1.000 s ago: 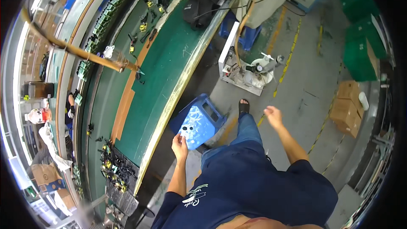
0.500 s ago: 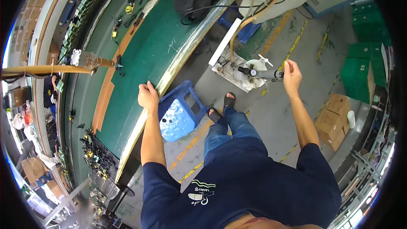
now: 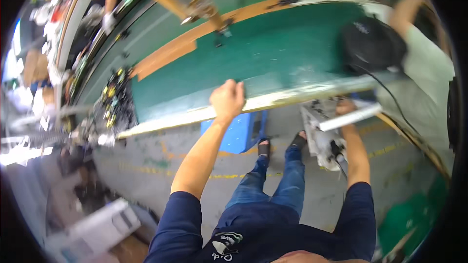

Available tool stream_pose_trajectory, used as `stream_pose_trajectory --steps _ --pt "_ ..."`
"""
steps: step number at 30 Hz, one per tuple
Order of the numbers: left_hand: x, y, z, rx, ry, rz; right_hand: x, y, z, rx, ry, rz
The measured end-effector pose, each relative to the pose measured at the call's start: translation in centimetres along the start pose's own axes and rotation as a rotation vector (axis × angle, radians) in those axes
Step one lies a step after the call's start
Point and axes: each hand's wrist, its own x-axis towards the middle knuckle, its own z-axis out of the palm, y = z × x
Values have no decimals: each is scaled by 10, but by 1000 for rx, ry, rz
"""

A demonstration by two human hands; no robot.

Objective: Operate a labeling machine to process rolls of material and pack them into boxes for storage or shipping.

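Observation:
My left hand (image 3: 228, 99) is curled closed above the pale front edge of the green-topped workbench (image 3: 282, 53). Whatever its fingers hold, if anything, is hidden. Farther right, my right hand (image 3: 345, 107) reaches below that edge to a white metal machine (image 3: 321, 141) on the floor side. A long white bar (image 3: 351, 118) crosses in front of the wrist, and blur hides how the fingers lie. A dark fitting (image 3: 336, 148) sits on the machine close to my forearm.
A blue stool (image 3: 236, 136) stands under the bench edge. On the bench are a black bag (image 3: 373, 43), brown cardboard strips (image 3: 168, 57) and a pile of black and yellow parts (image 3: 114, 99). Another person's pale clothing (image 3: 426, 63) is at right, near a black cable (image 3: 390, 92).
The view has swung round, so the bench now runs across in front of me. My right hand has gone from beside the machine's gauge fitting to behind the white bar.

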Motion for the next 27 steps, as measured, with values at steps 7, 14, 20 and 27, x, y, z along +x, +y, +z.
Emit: stream_pose_trajectory --steps 7,14,20,27 --pt "1 -15 -25 -132 104 -27 -75 -112 -38 597 478 535" --pt "4 -4 -20 -162 84 -66 2 -34 5 1081 812 685" --pt "0 -3 -17 -165 86 -69 -12 -55 15 1525 1131 800" --pt "0 -18 -17 -128 39 -69 59 -44 3 2040 1107 280"
